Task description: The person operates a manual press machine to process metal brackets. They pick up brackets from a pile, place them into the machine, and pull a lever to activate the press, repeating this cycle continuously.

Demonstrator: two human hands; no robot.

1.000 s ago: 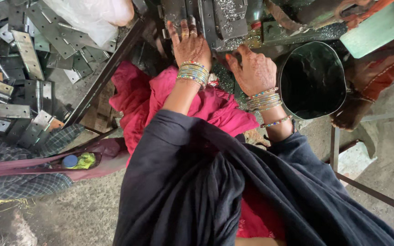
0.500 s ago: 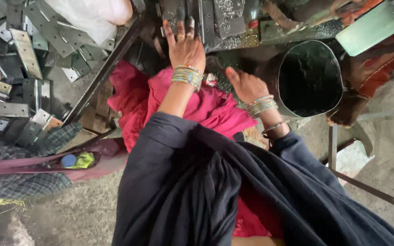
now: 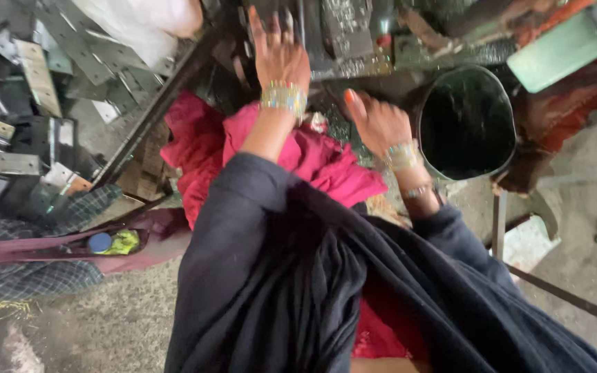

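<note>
**Both hands at the machine bed beside the black bucket; right hand drawn back**

The left hand (image 3: 279, 55) is laid flat on the dark metal machine bed (image 3: 343, 41), well to the left of the black bucket (image 3: 466, 123). Its fingers are spread apart and extended; nothing is seen gripped in it. A band of beaded bangles (image 3: 283, 97) is worn at the wrist.

The right hand (image 3: 378, 121) is placed just left of the bucket's rim, lower than the left hand, over the edge of the bed. Its fingers are loosely curled, thumb raised; whether anything is held beneath it cannot be told because of blur.

Compared with one second earlier, the right hand is noted further from the machine bed and nearer the red garment (image 3: 312, 159); the left hand is found stretched further forward, fingers more widely opened.

Far left of the bucket, a heap of flat grey metal plates (image 3: 29, 76) is recorded. A white sack (image 3: 143, 21) lies above them.
</note>
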